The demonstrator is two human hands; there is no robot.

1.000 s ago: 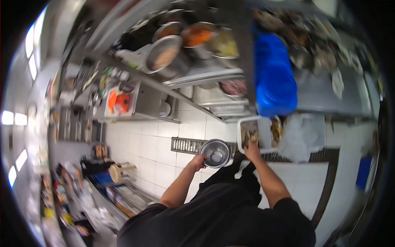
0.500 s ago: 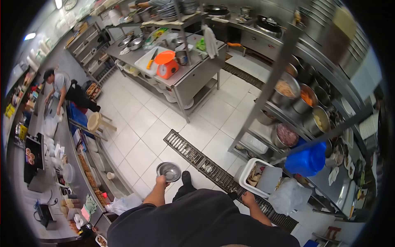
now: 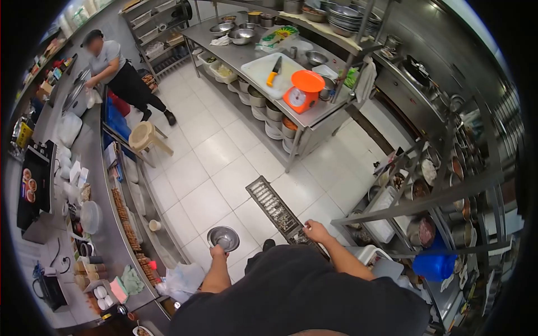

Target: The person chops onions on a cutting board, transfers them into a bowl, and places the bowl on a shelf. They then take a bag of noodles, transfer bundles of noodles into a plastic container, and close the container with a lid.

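A round metal bowl [image 3: 223, 239] is gripped by its near rim in my left hand [image 3: 218, 252], held over the white tiles. Its inside faces up and nothing can be made out in it. My right hand [image 3: 316, 231] hangs beside the floor drain grate [image 3: 274, 204], fingers loosely bent and a little apart, with nothing visible in them. Both arms are lowered in front of my dark shirt.
A steel table [image 3: 314, 120] ahead bears an orange scale [image 3: 302, 92] and a knife [image 3: 274, 71] on a white board. Pot-filled shelving [image 3: 414, 207] stands right. Along the left counter [image 3: 101, 224], a stool [image 3: 144, 136] stands near a co-worker [image 3: 109, 61] handling a plastic bag.
I have moved forward and my view has turned right. My right hand has swung up and forward, away from the white bin. The bowl stays in my left hand. The co-worker stands more upright.
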